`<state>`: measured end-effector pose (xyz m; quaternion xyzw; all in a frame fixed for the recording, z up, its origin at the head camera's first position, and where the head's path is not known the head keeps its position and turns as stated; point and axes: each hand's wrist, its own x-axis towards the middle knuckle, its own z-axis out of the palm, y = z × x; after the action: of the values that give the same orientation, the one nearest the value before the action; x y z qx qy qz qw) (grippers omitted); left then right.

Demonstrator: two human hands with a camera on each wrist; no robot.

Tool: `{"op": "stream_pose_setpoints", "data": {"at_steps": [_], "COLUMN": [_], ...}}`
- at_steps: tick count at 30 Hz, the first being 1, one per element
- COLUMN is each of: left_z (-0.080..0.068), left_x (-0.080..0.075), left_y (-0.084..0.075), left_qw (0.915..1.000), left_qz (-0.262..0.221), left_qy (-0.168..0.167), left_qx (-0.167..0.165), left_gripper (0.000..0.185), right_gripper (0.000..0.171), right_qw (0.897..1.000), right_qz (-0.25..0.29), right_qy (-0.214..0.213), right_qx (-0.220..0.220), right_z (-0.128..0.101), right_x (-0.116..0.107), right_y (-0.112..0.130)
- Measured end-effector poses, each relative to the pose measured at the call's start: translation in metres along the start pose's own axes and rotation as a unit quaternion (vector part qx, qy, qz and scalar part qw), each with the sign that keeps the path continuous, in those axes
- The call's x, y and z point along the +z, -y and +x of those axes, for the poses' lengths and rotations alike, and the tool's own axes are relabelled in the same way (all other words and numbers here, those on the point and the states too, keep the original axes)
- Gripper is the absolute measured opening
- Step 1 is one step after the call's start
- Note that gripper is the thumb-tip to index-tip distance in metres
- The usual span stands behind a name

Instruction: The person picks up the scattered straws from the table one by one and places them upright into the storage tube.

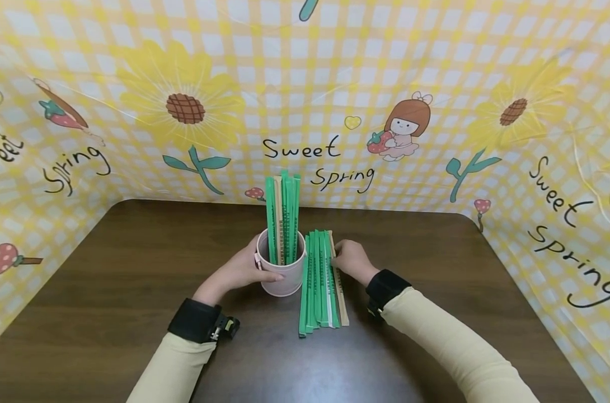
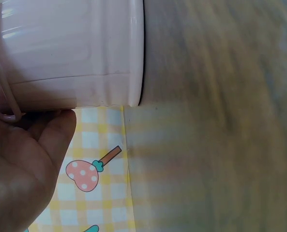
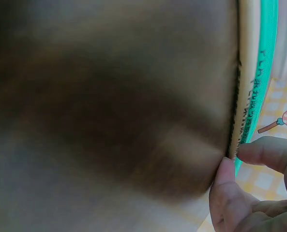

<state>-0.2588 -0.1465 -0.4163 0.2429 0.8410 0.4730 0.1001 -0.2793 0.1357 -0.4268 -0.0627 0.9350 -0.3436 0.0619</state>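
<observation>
My left hand [image 1: 244, 266] grips a pale pink bucket [image 1: 283, 282] from its left side, thumb across the front. The bucket stands upright, holding several green wrapped chopsticks [image 1: 290, 218] and a brown one [image 1: 279, 218]. Right of it, a row of green wrapped chopsticks [image 1: 312, 280] lies side by side on the table. A brown wrapped chopsticks packet [image 1: 341, 299] lies along the row's right edge. There my right hand [image 1: 352, 257] pinches this packet near its far end; the right wrist view shows thumb and finger on either side of the brown paper [image 3: 249, 63].
The dark wooden table [image 1: 108, 313] extends around the bucket and the row. A yellow checked cloth [image 1: 305, 84] with flowers and lettering rises at the back and both sides. Black bands with small cameras [image 1: 196, 321] are on both wrists.
</observation>
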Motion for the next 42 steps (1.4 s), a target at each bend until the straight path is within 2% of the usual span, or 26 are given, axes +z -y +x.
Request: {"op": "stream_pose_setpoints", "data": {"at_steps": [2,5,10,15,19,24,29,33,35,36,39,42], "left_z": [-0.001,-0.001,0.000,-0.001,-0.004,-0.003,-0.001,-0.001,-0.001,-0.001,-0.002,-0.003], "left_x": [-0.001,-0.002,-0.001,-0.001,-0.002,-0.001,0.000,0.002,0.002,0.002,0.001,0.000], "left_y": [0.000,-0.001,-0.003,-0.001,0.000,0.000,0.002,0.001,0.000,0.000,-0.001,-0.001], "left_qw": [1.0000,1.0000,1.0000,1.0000,0.9999,1.0000,0.9999,0.9998,0.9998,0.9998,0.9999,0.9999], "left_qz": [0.002,0.003,-0.003,0.001,-0.004,-0.008,-0.003,0.000,0.000,0.002,-0.003,-0.004], "left_qy": [0.001,0.002,0.000,-0.005,-0.007,-0.001,0.001,0.002,0.003,0.004,0.003,0.002], "left_qx": [-0.004,-0.005,-0.003,-0.002,-0.006,-0.001,-0.012,-0.021,-0.022,-0.021,-0.017,-0.010], "left_gripper": [0.116,0.115,0.115,0.116,0.115,0.113,0.113,0.113,0.112,0.113,0.113,0.113], "right_gripper": [0.010,0.014,0.010,0.045,0.054,0.055,0.051,0.028,0.015,0.015,0.028,0.033], "right_qw": [1.000,1.000,0.999,0.999,0.999,0.999,0.999,0.998,0.997,0.997,0.992,0.977], "right_qz": [-0.008,-0.014,-0.001,0.018,0.015,0.000,-0.005,0.009,0.021,0.034,0.084,0.166], "right_qy": [-0.004,-0.014,-0.025,-0.015,0.001,0.004,-0.010,-0.037,-0.057,-0.067,-0.090,-0.116], "right_qx": [0.008,0.023,0.027,0.029,0.028,0.032,0.043,0.051,0.043,0.033,-0.017,-0.072], "right_z": [0.002,0.003,0.005,0.009,0.013,0.017,0.019,0.017,0.015,0.014,0.011,0.008], "right_x": [0.001,0.001,0.001,0.000,-0.002,-0.007,-0.017,-0.034,-0.048,-0.055,-0.079,-0.097], "right_y": [0.001,0.001,0.000,0.000,0.002,0.002,-0.004,-0.001,0.008,0.014,0.037,0.063]}}
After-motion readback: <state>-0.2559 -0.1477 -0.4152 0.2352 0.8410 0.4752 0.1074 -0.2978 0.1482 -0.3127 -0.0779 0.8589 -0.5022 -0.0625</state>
